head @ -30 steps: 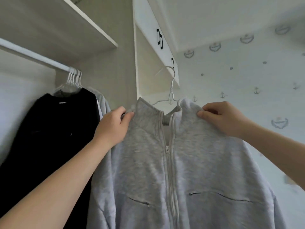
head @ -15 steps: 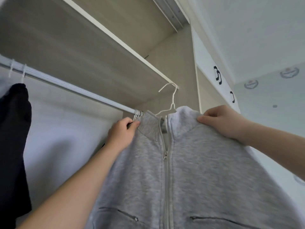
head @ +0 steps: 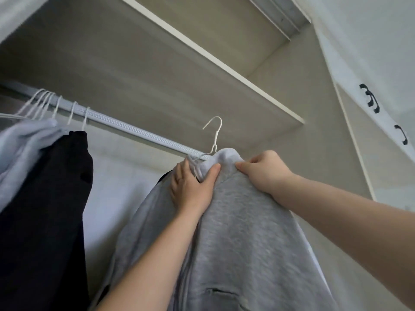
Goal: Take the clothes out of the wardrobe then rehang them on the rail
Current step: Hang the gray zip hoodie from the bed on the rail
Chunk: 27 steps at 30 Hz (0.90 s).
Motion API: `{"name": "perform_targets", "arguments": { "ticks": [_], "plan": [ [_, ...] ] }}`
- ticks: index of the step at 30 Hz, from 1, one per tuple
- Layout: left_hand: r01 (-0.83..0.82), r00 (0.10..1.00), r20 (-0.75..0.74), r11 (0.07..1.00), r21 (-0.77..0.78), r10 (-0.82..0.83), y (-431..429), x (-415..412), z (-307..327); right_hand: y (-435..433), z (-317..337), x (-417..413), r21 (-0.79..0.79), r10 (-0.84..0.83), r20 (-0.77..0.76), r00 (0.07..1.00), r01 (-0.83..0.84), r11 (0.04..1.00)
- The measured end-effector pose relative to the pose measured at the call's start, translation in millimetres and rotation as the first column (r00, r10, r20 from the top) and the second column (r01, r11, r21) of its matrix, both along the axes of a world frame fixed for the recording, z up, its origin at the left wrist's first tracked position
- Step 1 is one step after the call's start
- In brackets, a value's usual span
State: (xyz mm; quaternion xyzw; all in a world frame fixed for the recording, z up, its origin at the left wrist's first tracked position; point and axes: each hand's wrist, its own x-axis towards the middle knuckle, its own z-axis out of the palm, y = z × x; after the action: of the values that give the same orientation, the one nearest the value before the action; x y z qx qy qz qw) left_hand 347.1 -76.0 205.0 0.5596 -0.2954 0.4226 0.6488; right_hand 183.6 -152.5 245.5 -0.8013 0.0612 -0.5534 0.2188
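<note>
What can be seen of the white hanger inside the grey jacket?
The white hanger looks like thin wire. Its hook stands upright above the grey jacket, opening leftward, not yet over the rail. One shoulder wire shows by the left hand; the rest is hidden in cloth. The right hand pinches the collar beside it.

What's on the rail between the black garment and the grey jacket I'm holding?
Nothing: the head view shows bare rail between the black garment and the grey jacket.

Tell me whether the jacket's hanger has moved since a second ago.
Yes. The hanger hook of the grey jacket has travelled from outside the wardrobe to the rail, and now stands just above its right end.
</note>
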Motion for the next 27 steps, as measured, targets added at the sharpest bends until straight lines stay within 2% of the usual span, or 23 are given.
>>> {"name": "perform_targets", "arguments": {
  "ticks": [4, 10, 15, 21, 27],
  "plan": [
    [-0.056, 0.998, 0.004, 0.995, -0.079, 0.057, -6.3, 45.5, 11.3, -0.3, 7.5, 49.5, 0.001, 0.003, 0.008, 1.0, -0.003, 1.0],
    [-0.049, 0.998, -0.028, 0.999, -0.009, 0.049, -8.3, 106.6, 21.4, 1.8, 18.9, 113.2, 0.006, -0.005, 0.014, 1.0, 0.004, 1.0],
    [-0.028, 0.997, -0.073, 0.996, 0.084, 0.034, -1.9, 146.6, 21.6, 7.2, 21.7, 152.4, 0.016, -0.028, -0.043, 0.999, 0.028, 0.999],
    [-0.056, 0.998, -0.008, 0.994, 0.096, 0.057, -6.7, 182.4, 6.7, -1.4, 6.4, 172.2, 0.058, 0.026, -0.074, 0.997, -0.022, 0.998],
    [-0.076, 0.994, 0.081, 0.992, 0.096, 0.069, -23.9, 210.1, -9.1, -15.7, -2.6, 173.7, -0.109, -0.094, -0.125, 0.988, 0.081, 0.991]
  ]
}}
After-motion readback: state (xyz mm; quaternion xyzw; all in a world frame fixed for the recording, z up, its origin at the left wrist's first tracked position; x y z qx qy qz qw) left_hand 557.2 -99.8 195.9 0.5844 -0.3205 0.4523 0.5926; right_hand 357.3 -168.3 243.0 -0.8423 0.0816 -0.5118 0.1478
